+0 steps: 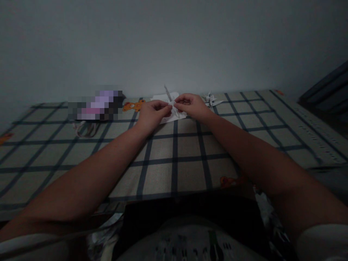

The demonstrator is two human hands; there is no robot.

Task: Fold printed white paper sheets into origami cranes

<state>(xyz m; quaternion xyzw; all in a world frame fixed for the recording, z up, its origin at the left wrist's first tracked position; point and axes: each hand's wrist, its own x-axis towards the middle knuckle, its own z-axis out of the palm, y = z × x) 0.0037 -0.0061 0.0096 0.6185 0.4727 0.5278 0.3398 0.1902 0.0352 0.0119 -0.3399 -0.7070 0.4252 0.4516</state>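
Thumb and fingertips of my left hand (152, 113) are closed in a pinch on a small piece of white folded paper (173, 105). From the other side my right hand (193, 106) pinches the same piece, its fingertips almost meeting the left ones. A thin, pointed grey strip (168, 93) sticks up just behind the fingers; whether it belongs to the folded paper I cannot tell. Beneath both hands lies a white sheet of paper (178, 116), partly covered by them. Beside my right wrist are several pointed folded-paper shapes (211, 99) in a small heap.
A checked cloth (187, 145) covers the table, which stands against a pale wall (174, 43). At the left lies a blurred-out purple and dark object (102, 105) with a pale looped cord (86, 129) in front. A dark slatted thing (328, 94) stands beyond the right edge.
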